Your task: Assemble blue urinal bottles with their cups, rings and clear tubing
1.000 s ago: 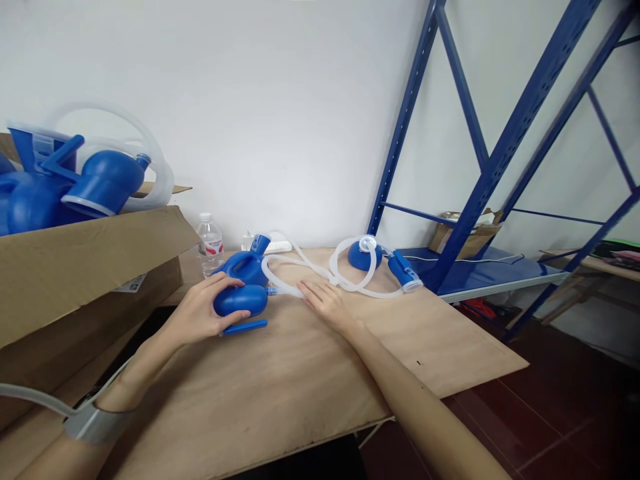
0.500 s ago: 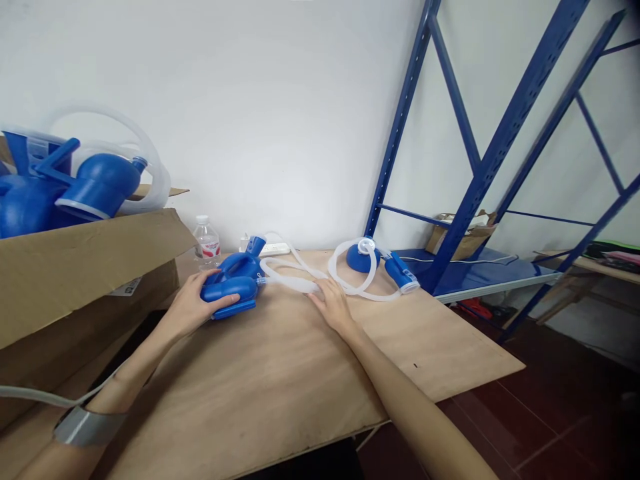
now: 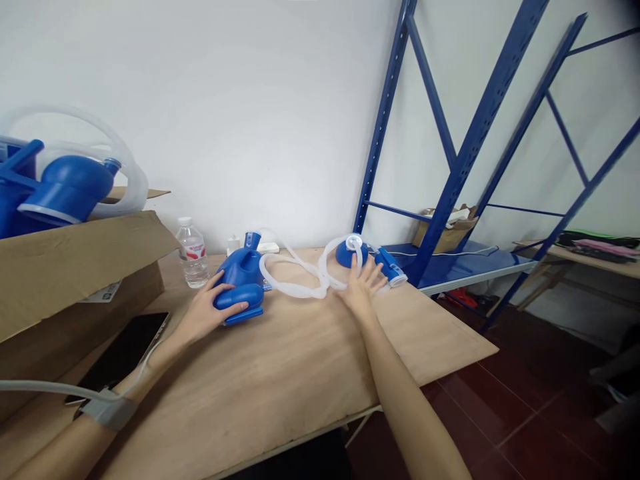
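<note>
My left hand (image 3: 205,310) grips the rounded end of a blue plastic urinal bottle (image 3: 243,267) lying on the table, thumb on the near side and fingers over the top. A coiled, translucent white tube (image 3: 307,291) lies to its right. Over the tube's right-hand loops is my right hand (image 3: 361,290), fingers spread; whether its palm touches the tube I cannot tell. Just beyond those fingertips sits a second blue urinal bottle (image 3: 395,270), with a round blue part (image 3: 345,255) and a white cap (image 3: 354,241) beside it.
At the left, an open cardboard box (image 3: 75,267) holds several blue bottles and tubes. Near it are a water bottle (image 3: 193,257) and a black phone (image 3: 123,353). A power strip (image 3: 267,247) lies by the wall. A blue metal rack (image 3: 450,200) stands beyond the wooden table (image 3: 280,373).
My right hand has moved right along the tube and its fingers have spread. My left hand stays on the bottle. The view has turned slightly right, and the phone now shows more.
</note>
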Tool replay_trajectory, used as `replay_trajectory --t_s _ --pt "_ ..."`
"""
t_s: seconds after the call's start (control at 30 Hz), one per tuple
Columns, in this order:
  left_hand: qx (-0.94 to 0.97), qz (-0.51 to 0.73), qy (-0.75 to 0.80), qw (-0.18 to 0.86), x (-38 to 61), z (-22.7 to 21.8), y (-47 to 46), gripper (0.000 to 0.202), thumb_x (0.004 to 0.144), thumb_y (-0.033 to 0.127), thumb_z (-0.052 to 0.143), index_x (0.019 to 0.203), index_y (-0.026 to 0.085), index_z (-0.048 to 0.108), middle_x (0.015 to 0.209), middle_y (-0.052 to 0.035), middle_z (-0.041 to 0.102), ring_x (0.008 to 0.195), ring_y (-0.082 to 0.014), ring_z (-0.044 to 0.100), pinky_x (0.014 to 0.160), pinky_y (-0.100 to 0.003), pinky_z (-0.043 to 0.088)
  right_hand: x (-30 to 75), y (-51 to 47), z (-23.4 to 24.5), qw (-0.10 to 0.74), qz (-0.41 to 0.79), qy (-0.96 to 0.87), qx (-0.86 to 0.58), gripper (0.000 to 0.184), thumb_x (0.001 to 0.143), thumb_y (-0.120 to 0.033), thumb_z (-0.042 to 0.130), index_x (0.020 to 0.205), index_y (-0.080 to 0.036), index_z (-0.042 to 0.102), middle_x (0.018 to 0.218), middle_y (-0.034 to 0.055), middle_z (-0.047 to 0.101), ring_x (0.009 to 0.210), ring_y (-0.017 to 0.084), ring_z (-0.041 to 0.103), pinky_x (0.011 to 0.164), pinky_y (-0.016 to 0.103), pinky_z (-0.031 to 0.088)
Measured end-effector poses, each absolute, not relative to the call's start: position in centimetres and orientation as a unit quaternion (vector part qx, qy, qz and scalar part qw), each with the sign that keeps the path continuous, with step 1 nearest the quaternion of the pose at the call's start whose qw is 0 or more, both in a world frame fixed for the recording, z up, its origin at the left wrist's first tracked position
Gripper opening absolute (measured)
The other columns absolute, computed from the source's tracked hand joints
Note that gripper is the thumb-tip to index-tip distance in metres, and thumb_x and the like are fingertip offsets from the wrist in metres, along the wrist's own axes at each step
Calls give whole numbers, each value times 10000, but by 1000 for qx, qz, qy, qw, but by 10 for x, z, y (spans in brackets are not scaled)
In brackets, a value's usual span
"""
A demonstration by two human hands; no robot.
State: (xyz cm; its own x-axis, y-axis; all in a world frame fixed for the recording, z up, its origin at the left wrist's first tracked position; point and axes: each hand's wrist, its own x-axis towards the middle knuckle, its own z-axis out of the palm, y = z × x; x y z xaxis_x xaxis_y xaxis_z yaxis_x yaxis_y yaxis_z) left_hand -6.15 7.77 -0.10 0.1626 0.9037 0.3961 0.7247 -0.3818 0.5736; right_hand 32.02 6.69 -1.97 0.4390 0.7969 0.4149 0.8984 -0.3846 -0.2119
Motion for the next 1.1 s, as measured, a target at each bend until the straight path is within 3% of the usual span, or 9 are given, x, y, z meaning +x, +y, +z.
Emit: replay_trajectory --t_s 0.07,0.17,0.27,0.4,0.53,0.6,0.73,0.87,1.1 --pt "766 348 528 114 -56 -4 87 723 668 797 683 1102 223 752 1612 -108 420 1415 -416 469 1198 -547 359 340 63 -21 198 -77 -494 -843 1075 828 -527 712 1650 -250 77 1667 261 163 1514 514 166 1141 714 136" --pt "780 349 508 110 -49 -8 102 750 673 806 672 1126 211 738 1616 -118 413 1428 -415 455 1208 -547 343 354 59 -28 212 -14 -568 -795 626 958 -421 559 1544 -265 402 1436 202 560 1370 396 478 1139 633 240" --pt "792 340 493 118 -44 -10 113 738 680 805 671 1120 216 737 1646 -110 365 1458 -413 412 1221 -542 322 361 54 -31 232 -10 -608 -759 370 934 -348 594 1275 -209 628 1193 170 697 1208 340 599 1070 499 377" --pt "799 335 486 109 -35 -16 121 724 676 801 682 1112 226 738 1670 -98 314 1496 -416 346 1233 -543 296 388 28 -21 288 -13 -597 -749 267 925 -307 545 1157 -188 601 1002 103 714 929 251 669 849 345 488" --pt "807 348 469 89 -15 -28 124 729 656 792 705 1100 215 739 1678 -110 283 1516 -421 300 1239 -547 282 418 -24 -3 524 -27 -549 -651 244 833 -420 606 940 -203 575 867 44 647 788 218 614 726 309 495" --pt "808 358 462 78 2 -33 127 713 654 778 720 1078 206 739 1674 -122 283 1521 -434 277 1237 -561 280 419 -52 5 577 -16 -551 -603 244 791 -415 655 899 -210 580 858 34 631 793 210 607 725 304 498" --pt "793 370 474 98 48 -38 139 702 697 749 718 1116 186 721 1675 -160 256 1522 -472 235 1227 -621 251 388 -97 11 569 34 -589 -573 220 780 -366 719 905 -220 610 868 33 644 769 197 625 690 294 524" --pt "802 375 450 117 92 -38 159 677 702 684 756 1136 168 699 1666 -184 266 1536 -504 142 1227 -649 219 345 -123 -1 555 59 -614 -558 168 859 -329 671 989 -238 615 856 33 663 691 185 640 597 275 548" --pt "851 358 357 145 154 -38 176 641 831 601 692 1283 153 619 1651 -211 304 1549 -482 77 1234 -664 135 291 -133 -15 513 -118 -689 -499 218 822 -210 655 1033 -261 633 941 78 737 1000 300 727 860 428 612"
